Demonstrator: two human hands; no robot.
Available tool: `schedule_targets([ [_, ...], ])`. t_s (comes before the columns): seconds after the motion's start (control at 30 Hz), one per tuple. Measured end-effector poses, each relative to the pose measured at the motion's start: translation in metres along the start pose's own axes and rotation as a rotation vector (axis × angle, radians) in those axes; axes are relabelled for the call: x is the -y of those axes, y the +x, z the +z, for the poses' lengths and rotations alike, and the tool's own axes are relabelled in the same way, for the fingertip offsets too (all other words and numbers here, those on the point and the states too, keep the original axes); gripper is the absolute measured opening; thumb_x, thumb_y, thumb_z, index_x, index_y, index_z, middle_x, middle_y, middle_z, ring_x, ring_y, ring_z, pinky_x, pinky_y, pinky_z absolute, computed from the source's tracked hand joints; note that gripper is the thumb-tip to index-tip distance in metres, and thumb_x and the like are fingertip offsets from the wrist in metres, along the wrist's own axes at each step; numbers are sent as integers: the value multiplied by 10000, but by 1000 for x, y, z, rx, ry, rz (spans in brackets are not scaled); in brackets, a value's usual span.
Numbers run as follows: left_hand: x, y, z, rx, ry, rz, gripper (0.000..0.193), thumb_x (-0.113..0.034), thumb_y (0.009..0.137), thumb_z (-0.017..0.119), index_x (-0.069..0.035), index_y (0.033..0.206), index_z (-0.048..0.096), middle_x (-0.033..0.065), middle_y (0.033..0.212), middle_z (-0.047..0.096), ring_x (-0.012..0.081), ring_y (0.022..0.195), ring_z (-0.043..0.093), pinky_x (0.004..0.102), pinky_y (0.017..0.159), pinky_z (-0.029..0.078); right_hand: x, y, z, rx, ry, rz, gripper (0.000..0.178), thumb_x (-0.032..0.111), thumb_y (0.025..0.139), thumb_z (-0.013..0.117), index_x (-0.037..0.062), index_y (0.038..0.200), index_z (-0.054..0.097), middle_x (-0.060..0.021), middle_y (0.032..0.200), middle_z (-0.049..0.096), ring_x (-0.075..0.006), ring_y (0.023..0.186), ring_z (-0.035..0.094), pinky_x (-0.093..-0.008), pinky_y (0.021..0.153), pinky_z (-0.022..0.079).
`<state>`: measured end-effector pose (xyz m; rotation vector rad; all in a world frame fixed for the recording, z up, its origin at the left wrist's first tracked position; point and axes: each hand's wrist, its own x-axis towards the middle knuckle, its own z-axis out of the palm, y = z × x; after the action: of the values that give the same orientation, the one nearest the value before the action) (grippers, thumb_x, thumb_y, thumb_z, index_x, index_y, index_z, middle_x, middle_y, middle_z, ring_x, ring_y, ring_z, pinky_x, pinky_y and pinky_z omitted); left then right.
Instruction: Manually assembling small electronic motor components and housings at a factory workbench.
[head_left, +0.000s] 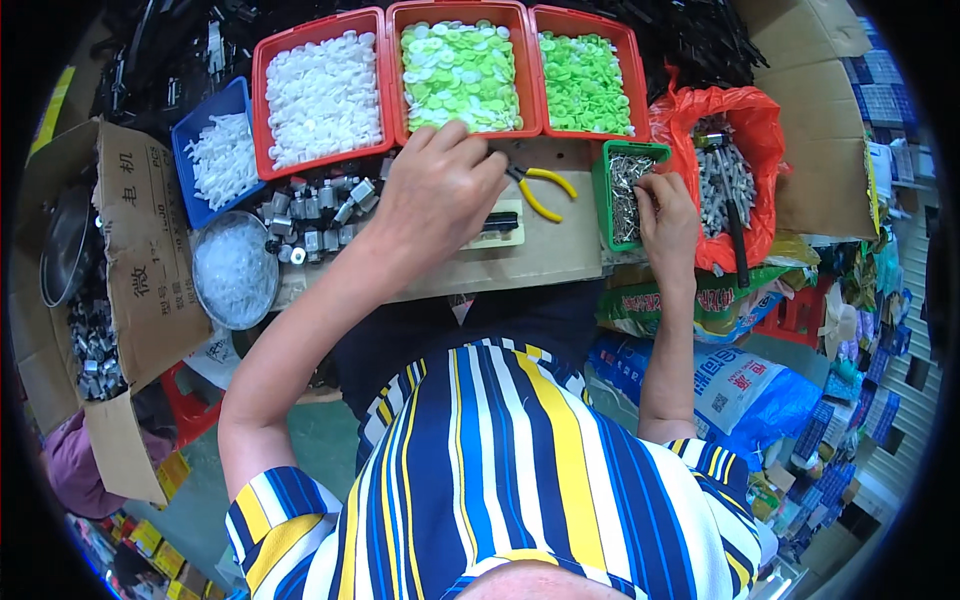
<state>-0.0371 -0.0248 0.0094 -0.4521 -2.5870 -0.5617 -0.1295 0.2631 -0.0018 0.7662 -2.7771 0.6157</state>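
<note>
My left hand [440,185] hovers at the front edge of the middle red bin [535,75], which holds light green and whitish discs [460,75]. Its fingers are curled, their tips hidden beneath the hand. Just right of it, a cream block [505,238] with a black part [498,222] lies on the work board. My right hand [670,215] is over the narrow green tray [605,200] of small silvery metal pieces [627,185]. Thumb and fingers are drawn together at the tray's right side; anything between them is too small to make out.
Yellow-handled pliers [545,190] lie between my hands. Small metal motors [325,210] sit left, near a clear bowl [235,270] and a blue bin [185,150]. A red bag [765,130] of grey parts with a black-handled tool [738,235] stands right. Cardboard boxes [150,260] flank the bench.
</note>
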Motion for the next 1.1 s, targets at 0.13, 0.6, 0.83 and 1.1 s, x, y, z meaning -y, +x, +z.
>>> schedule_targets([
  [0.13,9,52,34,-30,6,51,104,-110,765,717,-25,770,658,88,791,592,270,865,561,385,750,467,-2,2,0,-18,31,-6,65,14,823,667,-1,884,648,-149,843,596,-339,812,617,-426,702,481],
  [0.6,24,133,123,5,222,-10,118,-150,732,653,-51,672,680,85,813,652,274,917,567,427,802,426,-5,-9,0,-151,273,59,104,-1,759,729,-4,830,653,-114,797,624,-293,756,633,-398,659,482],
  [0.83,25,132,103,-32,-36,-85,127,-137,735,699,-20,767,734,126,775,668,297,831,601,430,768,475,1,-6,-1,-215,475,135,89,1,811,713,-7,884,663,-96,805,661,-190,723,649,-311,631,493],
  [1.1,-16,83,42,68,-1058,-783,187,-142,814,707,43,844,706,23,729,657,70,668,566,235,621,466,42,19,7,-254,952,103,80,8,861,692,-4,935,665,-31,882,681,-98,816,619,-243,744,483],
])
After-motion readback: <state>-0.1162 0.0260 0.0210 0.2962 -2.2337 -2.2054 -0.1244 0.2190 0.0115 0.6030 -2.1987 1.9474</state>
